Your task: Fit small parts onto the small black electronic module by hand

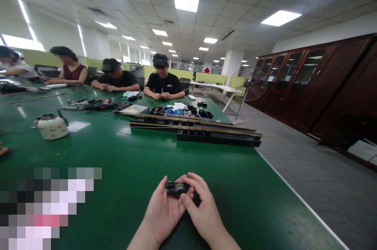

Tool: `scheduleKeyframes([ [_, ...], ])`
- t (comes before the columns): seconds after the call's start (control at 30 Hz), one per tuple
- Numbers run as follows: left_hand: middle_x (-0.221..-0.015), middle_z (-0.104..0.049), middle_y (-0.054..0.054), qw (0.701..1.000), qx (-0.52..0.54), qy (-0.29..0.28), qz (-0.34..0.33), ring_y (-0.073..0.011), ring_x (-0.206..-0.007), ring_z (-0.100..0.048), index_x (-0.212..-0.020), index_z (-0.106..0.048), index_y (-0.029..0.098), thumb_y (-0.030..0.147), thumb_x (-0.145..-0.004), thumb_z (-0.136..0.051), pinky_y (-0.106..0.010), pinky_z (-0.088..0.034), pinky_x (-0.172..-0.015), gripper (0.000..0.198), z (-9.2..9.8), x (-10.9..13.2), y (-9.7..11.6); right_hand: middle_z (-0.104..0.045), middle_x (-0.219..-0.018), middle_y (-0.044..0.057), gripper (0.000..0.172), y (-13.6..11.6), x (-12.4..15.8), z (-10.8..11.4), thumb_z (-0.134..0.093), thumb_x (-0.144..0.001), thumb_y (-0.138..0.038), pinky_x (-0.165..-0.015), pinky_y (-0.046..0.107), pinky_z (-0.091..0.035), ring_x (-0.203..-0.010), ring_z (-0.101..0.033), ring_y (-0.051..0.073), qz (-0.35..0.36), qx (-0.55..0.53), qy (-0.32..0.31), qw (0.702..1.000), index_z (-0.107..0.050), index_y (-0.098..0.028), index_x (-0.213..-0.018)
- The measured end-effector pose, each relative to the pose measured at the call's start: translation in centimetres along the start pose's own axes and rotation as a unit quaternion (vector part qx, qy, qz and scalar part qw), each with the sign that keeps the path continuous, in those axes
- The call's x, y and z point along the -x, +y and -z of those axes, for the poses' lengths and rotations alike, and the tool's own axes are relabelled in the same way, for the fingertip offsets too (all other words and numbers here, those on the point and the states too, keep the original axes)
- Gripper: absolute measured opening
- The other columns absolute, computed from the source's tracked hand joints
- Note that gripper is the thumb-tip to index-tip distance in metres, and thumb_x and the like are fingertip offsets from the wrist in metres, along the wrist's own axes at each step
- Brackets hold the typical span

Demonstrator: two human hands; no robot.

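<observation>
A small black device (176,188) with a greenish-yellow patch on its upper side lies across the fingers of my left hand (165,206), whose thumb steadies its left end. My right hand (203,203) pinches the device's right end between thumb and fingertips. Both hands hover low over the green table (132,183) near its front edge. Fingers cover part of the device, so its exact kind cannot be made out.
Beyond my hands lie long black rails (218,138) with thin brass-coloured rods (188,125) on them. A cream-coloured pot (53,127) stands at the left. Boxes of black and blue parts (176,111) sit further back. Several people are seated around the table.
</observation>
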State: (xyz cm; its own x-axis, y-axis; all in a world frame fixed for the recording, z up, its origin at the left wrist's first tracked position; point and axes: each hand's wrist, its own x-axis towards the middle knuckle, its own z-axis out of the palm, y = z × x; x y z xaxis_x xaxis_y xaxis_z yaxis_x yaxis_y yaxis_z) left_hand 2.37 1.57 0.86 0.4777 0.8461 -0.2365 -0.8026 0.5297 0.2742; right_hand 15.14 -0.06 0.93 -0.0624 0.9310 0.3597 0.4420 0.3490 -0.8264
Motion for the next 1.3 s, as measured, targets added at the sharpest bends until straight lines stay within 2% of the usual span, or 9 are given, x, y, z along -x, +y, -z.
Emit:
scheduleKeyframes([
  [0.1, -0.075, -0.069, -0.013, 1.000, -0.012, 0.022, 0.013, -0.0261, -0.076, -0.067, -0.093, -0.059, 0.007, 0.035, -0.086, -0.034, -0.040, -0.050, -0.073, 0.038, -0.4, 0.0, -0.2, -0.054, -0.118, 0.008, 0.027, -0.3, 0.0, 0.0, -0.058, -0.071, -0.017, -0.098, 0.043, -0.035, -0.114, -0.046, 0.024, -0.008, 0.002, -0.009, 1.000, -0.064, -0.026, -0.095],
  [0.2, -0.068, -0.068, -0.010, 0.998, -0.013, 0.056, 0.005, -0.0249, -0.071, -0.067, -0.083, -0.060, 0.011, 0.033, -0.085, -0.035, -0.039, -0.050, -0.070, 0.034, -0.5, 0.0, -0.4, -0.056, -0.114, 0.008, 0.020, -0.4, 0.0, 0.0, -0.058, -0.071, -0.016, -0.096, 0.042, -0.036, -0.111, -0.048, 0.024, -0.010, -0.003, -0.012, 1.000, -0.065, -0.024, -0.089],
  [0.3, -0.067, -0.067, -0.009, 0.998, -0.009, 0.067, -0.001, -0.0233, -0.067, -0.067, -0.075, -0.059, 0.013, 0.037, -0.084, -0.038, -0.036, -0.051, -0.066, 0.034, -0.4, 0.0, -0.5, -0.058, -0.110, 0.008, 0.019, -0.6, 0.0, 0.0, -0.058, -0.072, -0.014, -0.094, 0.040, -0.038, -0.108, -0.050, 0.022, -0.008, -0.017, -0.025, 0.999, -0.065, -0.023, -0.088],
  [0.57, -0.063, -0.066, -0.008, 0.994, -0.025, 0.106, -0.024, -0.0179, -0.055, -0.065, -0.073, -0.057, 0.012, 0.039, -0.084, -0.039, -0.029, -0.050, -0.056, 0.034, -0.4, -0.3, -0.6, -0.059, -0.110, 0.008, 0.023, -0.4, -0.2, -0.1, -0.059, -0.069, -0.010, -0.096, 0.038, -0.036, -0.108, -0.050, 0.021, -0.041, -0.039, -0.048, 0.997, -0.066, -0.022, -0.088],
  [0.77, -0.063, -0.065, -0.006, 0.993, -0.003, 0.118, -0.030, -0.0160, -0.054, -0.063, -0.071, -0.056, 0.012, 0.040, -0.083, -0.041, -0.031, -0.052, -0.061, 0.034, -0.6, -0.2, -0.4, -0.059, -0.110, 0.007, 0.022, -0.5, -0.1, -0.2, -0.056, -0.072, -0.012, -0.097, 0.039, -0.036, -0.108, -0.050, 0.021, -0.032, -0.050, -0.049, 0.997, -0.066, -0.022, -0.089],
  [0.9, -0.060, -0.065, -0.005, 0.992, -0.006, 0.122, -0.021, -0.0167, -0.053, -0.064, -0.070, -0.055, 0.013, 0.037, -0.082, -0.042, -0.030, -0.053, -0.058, 0.030, -0.6, -0.3, -0.4, -0.060, -0.108, 0.007, 0.021, -0.3, -0.2, -0.2, -0.055, -0.074, -0.014, -0.096, 0.039, -0.038, -0.106, -0.052, 0.021, -0.020, -0.048, -0.025, 0.998, -0.065, -0.022, -0.090],
  [1.0, -0.065, -0.067, -0.010, 0.992, -0.016, 0.125, -0.023, -0.0197, -0.059, -0.066, -0.070, -0.055, 0.012, 0.037, -0.083, -0.041, -0.031, -0.053, -0.059, 0.031, -0.5, -0.3, -0.4, -0.062, -0.103, 0.007, 0.020, 0.2, -0.3, -0.2, -0.054, -0.076, -0.019, -0.093, 0.039, -0.041, -0.102, -0.055, 0.021, -0.026, -0.041, 0.016, 0.999, -0.064, -0.022, -0.094],
  [1.13, -0.070, -0.068, -0.015, 0.987, -0.030, 0.157, -0.033, -0.0220, -0.062, -0.067, -0.075, -0.054, 0.012, 0.036, -0.082, -0.042, -0.033, -0.053, -0.062, 0.028, -0.7, -0.2, -0.3, -0.063, -0.102, 0.007, 0.023, 0.8, -0.4, 0.1, -0.051, -0.079, -0.028, -0.091, 0.038, -0.044, -0.099, -0.057, 0.022, -0.050, -0.028, 0.059, 0.997, -0.061, -0.022, -0.098],
  [1.3, -0.081, -0.068, -0.021, 0.988, -0.028, 0.148, -0.024, -0.0255, -0.067, -0.069, -0.079, -0.052, 0.012, 0.037, -0.082, -0.041, -0.033, -0.053, -0.062, 0.027, -0.7, -0.1, 0.0, -0.062, -0.107, 0.008, 0.028, 1.3, -0.4, 0.4, -0.050, -0.080, -0.033, -0.091, 0.037, -0.043, -0.102, -0.056, 0.022, -0.067, -0.010, 0.106, 0.992, -0.060, -0.021, -0.103],
])
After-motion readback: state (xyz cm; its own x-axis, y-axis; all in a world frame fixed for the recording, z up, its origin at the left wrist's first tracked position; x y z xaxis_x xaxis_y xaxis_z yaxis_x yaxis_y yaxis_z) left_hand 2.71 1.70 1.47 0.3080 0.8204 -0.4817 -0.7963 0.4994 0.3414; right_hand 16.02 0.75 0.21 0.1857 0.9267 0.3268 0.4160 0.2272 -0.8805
